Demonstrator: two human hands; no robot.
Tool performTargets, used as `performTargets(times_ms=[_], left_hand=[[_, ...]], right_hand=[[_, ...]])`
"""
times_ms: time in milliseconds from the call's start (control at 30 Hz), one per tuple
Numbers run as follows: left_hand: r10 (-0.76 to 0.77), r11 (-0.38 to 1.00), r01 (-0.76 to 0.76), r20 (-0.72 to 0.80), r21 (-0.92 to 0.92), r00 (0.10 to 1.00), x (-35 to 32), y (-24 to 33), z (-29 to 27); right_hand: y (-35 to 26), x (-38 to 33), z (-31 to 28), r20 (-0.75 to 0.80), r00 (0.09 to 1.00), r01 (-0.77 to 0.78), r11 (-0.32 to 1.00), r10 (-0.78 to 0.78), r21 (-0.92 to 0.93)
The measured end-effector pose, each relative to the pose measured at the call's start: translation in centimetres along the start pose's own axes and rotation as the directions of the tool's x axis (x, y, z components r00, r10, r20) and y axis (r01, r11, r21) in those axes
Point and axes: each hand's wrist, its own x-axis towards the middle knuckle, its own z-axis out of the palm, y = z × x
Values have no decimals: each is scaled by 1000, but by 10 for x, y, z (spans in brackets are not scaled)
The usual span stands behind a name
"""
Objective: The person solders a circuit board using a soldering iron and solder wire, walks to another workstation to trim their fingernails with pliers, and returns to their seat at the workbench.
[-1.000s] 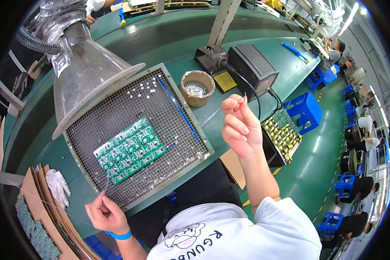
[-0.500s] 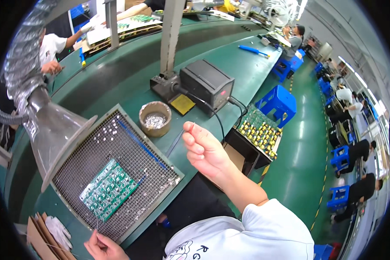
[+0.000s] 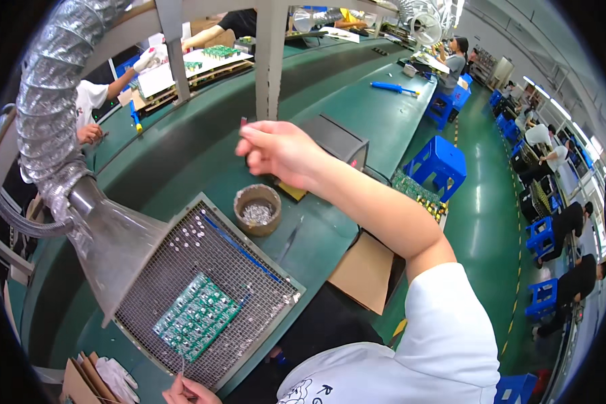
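My right hand (image 3: 283, 151) is raised over the back of the bench, in front of the grey soldering station (image 3: 337, 138). Its fingers are closed, and a small dark reddish tip shows above them; what it belongs to I cannot make out. The iron's stand is mostly hidden behind this hand. At the bottom edge my left hand (image 3: 188, 390) pinches a thin solder wire (image 3: 183, 365), which rises toward the near corner of a green circuit board (image 3: 198, 316). That board lies on a framed wire-mesh tray (image 3: 158, 279).
A round pot (image 3: 258, 210) of shiny bits stands beside the tray. A clear fume hood (image 3: 124, 236) on a silver duct (image 3: 54, 101) overhangs its left side. White gloves (image 3: 116, 378) and cardboard (image 3: 81, 380) sit lower left. A co-worker's hand (image 3: 89, 133) is across the bench.
My right hand has moved up and left, from beside the pot to in front of the soldering station. The view has shifted slightly; my left hand still pinches the wire near the board's corner.
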Motion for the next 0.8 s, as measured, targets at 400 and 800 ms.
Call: performTargets(times_ms=[400, 800], left_hand=[[-8, 998, 11, 44, -64, 999, 8, -7, 2], [67, 997, -68, -3, -31, 998, 8, -17, 0]], right_hand=[[142, 233, 63, -206, 953, -262, 944, 221, -202], [151, 396, 151, -98, 951, -304, 942, 292, -142]])
